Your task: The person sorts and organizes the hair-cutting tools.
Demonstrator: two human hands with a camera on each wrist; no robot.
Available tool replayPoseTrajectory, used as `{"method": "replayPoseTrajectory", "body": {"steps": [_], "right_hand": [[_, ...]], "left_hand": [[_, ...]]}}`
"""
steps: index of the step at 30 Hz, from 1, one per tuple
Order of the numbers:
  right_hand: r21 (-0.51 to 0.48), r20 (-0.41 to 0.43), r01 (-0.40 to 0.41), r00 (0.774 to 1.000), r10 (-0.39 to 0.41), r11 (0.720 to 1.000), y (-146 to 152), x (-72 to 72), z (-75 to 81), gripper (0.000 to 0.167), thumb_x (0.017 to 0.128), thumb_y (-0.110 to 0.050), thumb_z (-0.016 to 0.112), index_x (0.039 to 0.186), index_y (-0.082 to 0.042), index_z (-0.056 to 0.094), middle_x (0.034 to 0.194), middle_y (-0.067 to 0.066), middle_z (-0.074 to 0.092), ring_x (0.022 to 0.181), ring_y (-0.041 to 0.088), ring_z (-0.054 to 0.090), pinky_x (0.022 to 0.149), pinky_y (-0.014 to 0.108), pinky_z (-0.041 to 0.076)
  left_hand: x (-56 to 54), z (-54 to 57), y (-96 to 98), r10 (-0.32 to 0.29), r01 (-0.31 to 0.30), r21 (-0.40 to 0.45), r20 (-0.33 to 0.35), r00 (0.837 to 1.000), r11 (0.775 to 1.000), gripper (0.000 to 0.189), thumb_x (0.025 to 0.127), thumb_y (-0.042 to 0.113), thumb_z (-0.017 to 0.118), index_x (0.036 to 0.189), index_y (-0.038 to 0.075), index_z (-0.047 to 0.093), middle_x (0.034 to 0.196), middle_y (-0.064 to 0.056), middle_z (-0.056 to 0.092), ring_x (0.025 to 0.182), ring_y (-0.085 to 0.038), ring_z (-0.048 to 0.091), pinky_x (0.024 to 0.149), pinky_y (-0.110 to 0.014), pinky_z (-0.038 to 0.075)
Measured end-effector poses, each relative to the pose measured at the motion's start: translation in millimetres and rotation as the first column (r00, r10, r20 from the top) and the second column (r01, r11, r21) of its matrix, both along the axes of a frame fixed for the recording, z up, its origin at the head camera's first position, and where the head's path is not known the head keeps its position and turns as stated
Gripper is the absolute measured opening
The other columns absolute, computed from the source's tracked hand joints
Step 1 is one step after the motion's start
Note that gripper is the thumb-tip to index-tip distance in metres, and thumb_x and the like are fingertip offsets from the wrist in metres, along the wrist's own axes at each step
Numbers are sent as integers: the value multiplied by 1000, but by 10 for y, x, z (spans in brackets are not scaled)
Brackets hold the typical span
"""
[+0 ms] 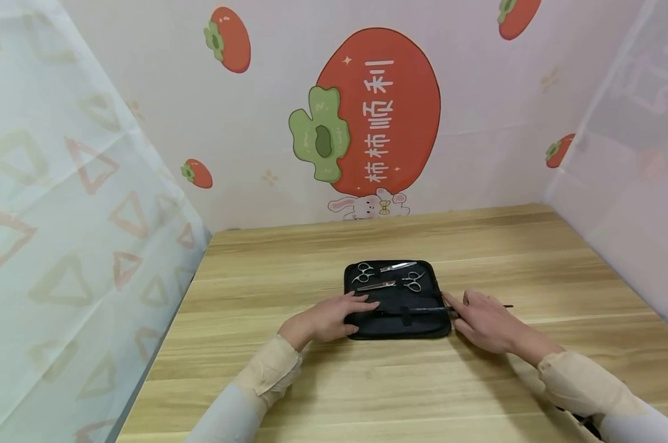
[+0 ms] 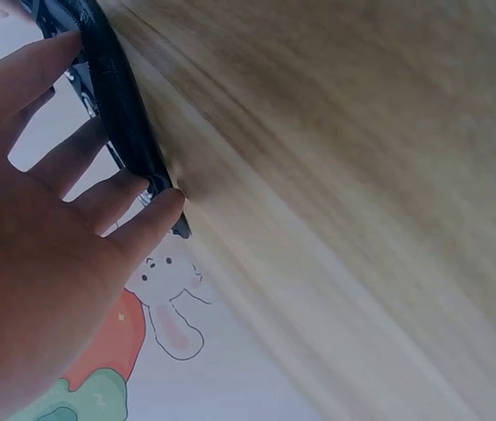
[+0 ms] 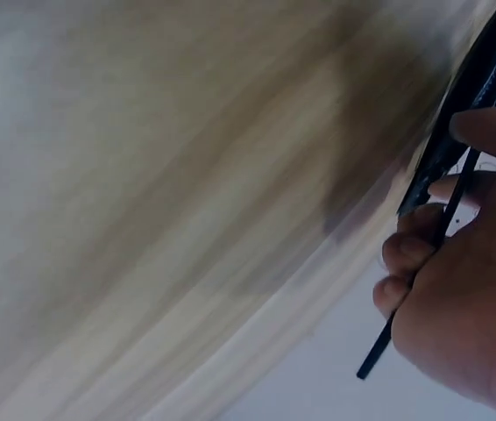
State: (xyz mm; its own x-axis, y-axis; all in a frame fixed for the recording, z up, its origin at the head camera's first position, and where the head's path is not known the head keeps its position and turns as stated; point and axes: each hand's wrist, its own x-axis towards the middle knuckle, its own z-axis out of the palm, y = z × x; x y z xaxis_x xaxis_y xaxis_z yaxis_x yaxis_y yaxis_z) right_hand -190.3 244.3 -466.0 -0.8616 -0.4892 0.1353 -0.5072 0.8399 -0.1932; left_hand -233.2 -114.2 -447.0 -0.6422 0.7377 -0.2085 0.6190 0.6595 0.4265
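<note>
A black zip case (image 1: pixel 397 336) lies unfolded on the table. Two silver scissors sit in its far half: the upper pair (image 1: pixel 398 266) has its finger loops to the left, the lower pair (image 1: pixel 375 285) to the right. Black loops hide their middles. Across the near half, a slim black comb (image 1: pixel 430 309) runs under a small strap, its thin tail sticking out past the right edge. My left hand (image 1: pixel 334 317) rests with spread fingers on the case's left side. At the right edge, my right hand (image 1: pixel 486 323) holds the comb's tail under curled fingers, its thumb near the case.
The wooden table (image 1: pixel 256 264) extends around the case on all sides. Behind it hangs a pale cloth with a large printed persimmon (image 1: pixel 411 117). More patterned cloth (image 1: pixel 90 215) closes off the left side, and another sheet (image 1: pixel 638 141) the right.
</note>
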Motion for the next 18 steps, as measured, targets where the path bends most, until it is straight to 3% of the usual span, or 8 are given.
{"method": "replayPoseTrajectory", "body": {"steps": [5,11,15,18], "right_hand": [[-4,-11,16,1000,-16,1000,-107,-29,4,56,93,-17,67,145,1,56,84,-2,41,71,14,37,66,32,29],[-82,57,-43,997,48,996,-225,-31,38,63,91,-11,66,145,14,46,93,0,44,78,12,39,71,33,34],[-116,58,-41,997,48,992,-194,-45,37,62,90,-5,66,146,10,47,103,4,51,85,15,46,76,37,43],[-100,4,-47,999,48,994,-81,-70,48,57,86,-3,68,141,3,56,109,8,60,92,21,58,80,45,51]], "left_hand": [[-3,12,2,-8,8,2,3,1000,1000,61,102,12,64,158,24,42,166,-9,31,154,-38,21,121,-52,27],[-9,14,-1,-9,9,15,6,1000,1000,61,102,11,64,158,22,43,166,-10,31,154,-39,21,121,-52,27],[-14,8,-6,-6,6,18,3,1000,1000,61,101,12,64,158,23,43,165,-9,32,154,-38,22,121,-52,28],[-11,14,-19,1,-1,11,5,1000,1000,65,101,13,65,160,24,38,165,-8,33,153,-37,24,121,-51,29]]}}
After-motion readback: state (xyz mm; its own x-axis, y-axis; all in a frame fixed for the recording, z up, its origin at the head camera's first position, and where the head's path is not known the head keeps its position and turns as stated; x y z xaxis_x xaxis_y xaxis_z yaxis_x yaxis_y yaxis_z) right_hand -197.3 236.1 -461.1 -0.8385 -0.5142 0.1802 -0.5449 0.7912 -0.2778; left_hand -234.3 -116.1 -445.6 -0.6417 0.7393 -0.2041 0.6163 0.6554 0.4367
